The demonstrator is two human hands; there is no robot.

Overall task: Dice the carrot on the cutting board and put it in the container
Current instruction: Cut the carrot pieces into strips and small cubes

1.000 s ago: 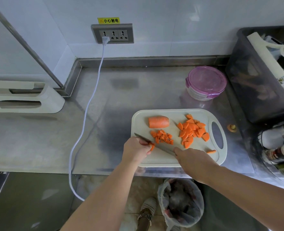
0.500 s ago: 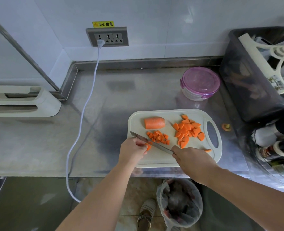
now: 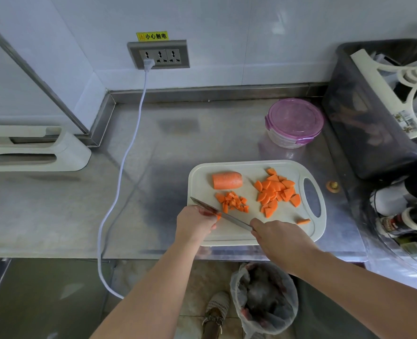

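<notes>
A white cutting board (image 3: 283, 228) lies near the counter's front edge. On it are a whole carrot chunk (image 3: 227, 180), a small heap of diced carrot (image 3: 233, 204) and a larger heap of half-round slices (image 3: 277, 192). My right hand (image 3: 279, 237) grips the handle of a knife (image 3: 223, 215), whose blade slants up to the left. My left hand (image 3: 195, 222) pinches a small carrot piece (image 3: 218, 216) right at the blade. A round container (image 3: 294, 122) with a purple lid stands behind the board, closed.
A dark plastic bin (image 3: 373, 113) and bottles (image 3: 408, 216) crowd the right side. A white cable (image 3: 126, 162) hangs from the wall socket (image 3: 158, 55) over the counter's edge. A lined trash bin (image 3: 263, 297) stands on the floor below. A carrot end (image 3: 332, 185) lies right of the board.
The hands and knife stay at the same spot on the board; only the view has shifted slightly. The diced heap looks about the same.
</notes>
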